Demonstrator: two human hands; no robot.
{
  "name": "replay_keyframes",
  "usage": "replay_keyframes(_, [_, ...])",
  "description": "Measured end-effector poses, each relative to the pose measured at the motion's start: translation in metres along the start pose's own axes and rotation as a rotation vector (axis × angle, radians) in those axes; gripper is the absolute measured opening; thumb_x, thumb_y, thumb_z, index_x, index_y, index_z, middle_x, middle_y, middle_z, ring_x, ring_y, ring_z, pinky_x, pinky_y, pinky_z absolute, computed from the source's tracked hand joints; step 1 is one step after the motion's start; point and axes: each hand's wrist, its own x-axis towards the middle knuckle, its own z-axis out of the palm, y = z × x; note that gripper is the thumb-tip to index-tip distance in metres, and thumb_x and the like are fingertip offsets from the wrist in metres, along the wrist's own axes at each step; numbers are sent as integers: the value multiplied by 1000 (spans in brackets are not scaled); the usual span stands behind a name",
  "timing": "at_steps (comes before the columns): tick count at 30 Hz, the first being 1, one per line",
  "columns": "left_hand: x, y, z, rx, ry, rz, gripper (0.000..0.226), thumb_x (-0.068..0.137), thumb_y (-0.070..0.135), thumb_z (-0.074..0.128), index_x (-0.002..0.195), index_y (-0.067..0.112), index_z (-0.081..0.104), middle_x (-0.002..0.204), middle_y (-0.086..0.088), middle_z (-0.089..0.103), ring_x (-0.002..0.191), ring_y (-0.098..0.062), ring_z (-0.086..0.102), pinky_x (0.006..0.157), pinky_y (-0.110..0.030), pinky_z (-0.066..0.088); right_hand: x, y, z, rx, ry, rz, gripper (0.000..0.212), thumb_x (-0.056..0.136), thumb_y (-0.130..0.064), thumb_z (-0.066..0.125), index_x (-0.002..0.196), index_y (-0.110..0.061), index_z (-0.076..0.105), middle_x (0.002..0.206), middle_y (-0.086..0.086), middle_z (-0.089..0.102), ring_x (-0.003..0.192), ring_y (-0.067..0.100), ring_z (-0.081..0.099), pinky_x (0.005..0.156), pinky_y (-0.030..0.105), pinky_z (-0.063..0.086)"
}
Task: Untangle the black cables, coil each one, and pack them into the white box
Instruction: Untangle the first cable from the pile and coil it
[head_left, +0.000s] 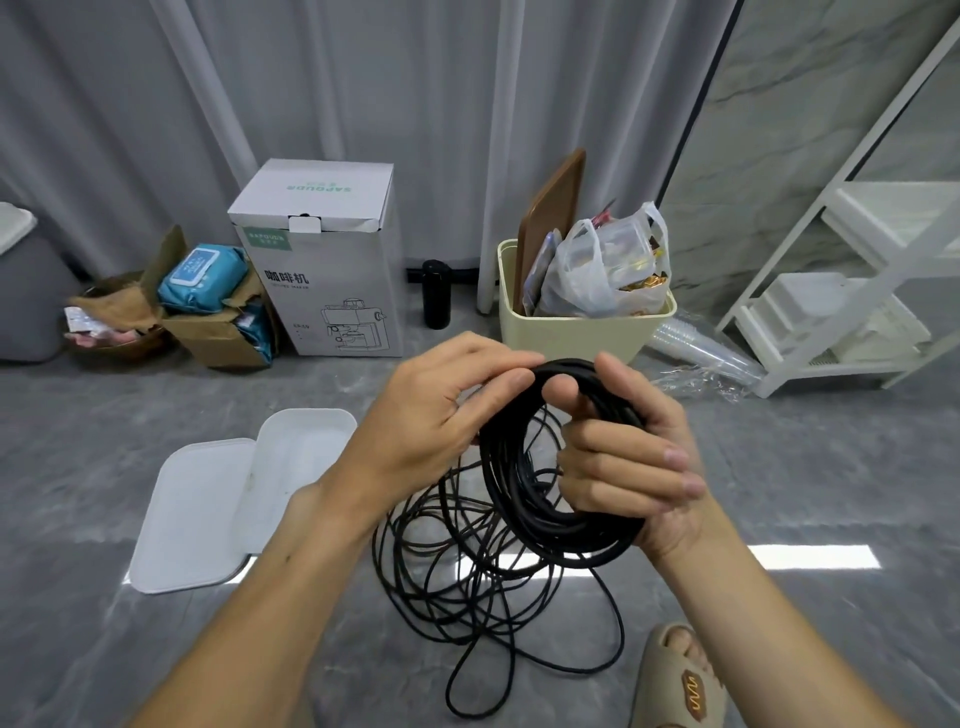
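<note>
**Coil in hand, tangle on the floor**

A grey curtain (363, 78) backs a coffee-machine carton (332, 270) and cream bin (582, 332). The white box (280, 467) sits open beside its lid (197, 519) on grey marbled floor (805, 467). My right hand (634, 467) grips the black coil (545, 499); my left hand (447, 410) pinches its top. Loose cable (493, 613) sprawls below.

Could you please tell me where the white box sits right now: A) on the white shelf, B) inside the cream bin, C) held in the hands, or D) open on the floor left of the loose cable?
D: the white box lies open on the grey floor, its lid beside it, left of the loose cable.
</note>
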Motion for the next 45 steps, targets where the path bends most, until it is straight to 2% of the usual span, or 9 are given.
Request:
replay_keyframes(6, [-3,1,11,188,147,-46,26,102,39,43,102,25,64,88,16,59,78,-6,61,63,-33,51,1,6,4,-80,51,-5,32,105,-21,40,113,8,50,49,3,44,36,13,44,42,25,40])
replay_keyframes(12, [3,2,3,172,255,-139,24,103,34,42,97,20,59,75,17,51,68,-2,56,64,-12,39,-1,11,7,-256,84,-7,22,103,-9,39,109,8,53,49,4,46,39,16,43,45,24,44])
replay_keyframes(17, [1,-4,5,190,261,-207,26,103,32,44,100,14,63,89,11,61,83,-4,54,73,-15,41,4,14,3,-301,53,26,17,101,-10,43,100,1,57,47,-3,51,39,10,57,43,21,42])
replay_keyframes(22, [2,-5,6,14,11,-431,21,103,31,48,93,23,66,76,13,64,77,3,59,72,-13,43,4,13,4,-237,86,56,23,104,-15,41,94,0,55,43,-5,35,32,11,35,38,21,35])
replay_keyframes(25, [1,3,2,-302,-131,-577,26,104,32,44,102,23,68,95,9,72,94,-4,66,88,-24,49,5,13,1,-180,60,60,26,105,-19,41,94,-1,55,44,-5,34,32,10,32,38,20,33])
replay_keyframes(29, [-1,23,6,-560,-271,-597,36,101,41,39,114,17,62,95,7,73,86,-7,67,77,-22,52,3,9,3,-126,56,21,31,106,-21,40,95,4,55,45,-2,38,28,5,22,33,20,24])
replay_keyframes(36, [0,20,21,-515,-174,-531,34,89,54,60,106,25,62,85,-4,71,65,-6,55,58,-24,48,1,3,-6,10,15,-24,40,106,-28,42,92,6,57,44,3,45,29,11,38,32,22,33])
replay_keyframes(41, [3,18,23,-488,-56,-609,35,82,49,60,103,20,65,79,-5,62,69,-8,53,69,-28,45,4,1,-17,-72,114,-25,34,100,-31,57,86,0,61,43,3,53,44,18,58,49,27,46])
replay_keyframes(45, [2,15,24,-348,-30,-613,28,88,53,59,94,25,63,61,11,54,59,-6,49,61,-29,41,4,1,-18,-52,89,-20,33,102,-30,54,83,-3,56,41,-2,36,35,13,36,40,24,34])
